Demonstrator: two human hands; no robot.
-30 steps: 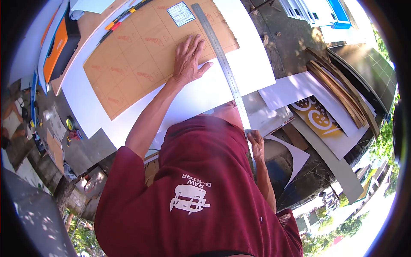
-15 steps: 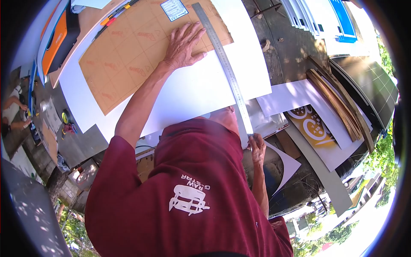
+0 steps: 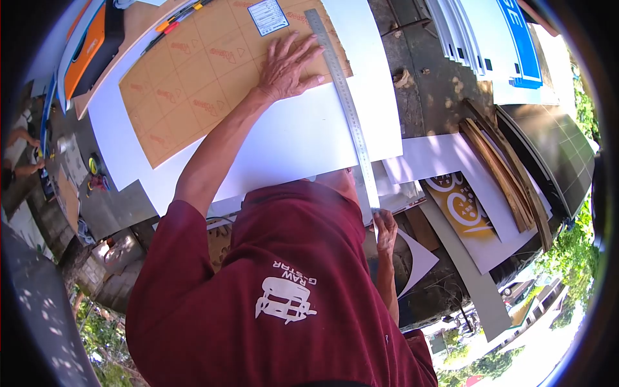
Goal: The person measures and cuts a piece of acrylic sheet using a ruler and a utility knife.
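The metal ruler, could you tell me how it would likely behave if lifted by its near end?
The ruler looks long and thin, so it would probably flex a little if raised only from the right hand at its near end. Its smooth-looking face may slide easily over the brown sheet. Being flat, it seems unlikely to roll.

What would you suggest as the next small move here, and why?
I would probably slide the left hand onto the steel ruler to steady it: that hand lies spread on the brown sheet right beside it, while the right hand has only the near end, beyond the white sheet's edge.
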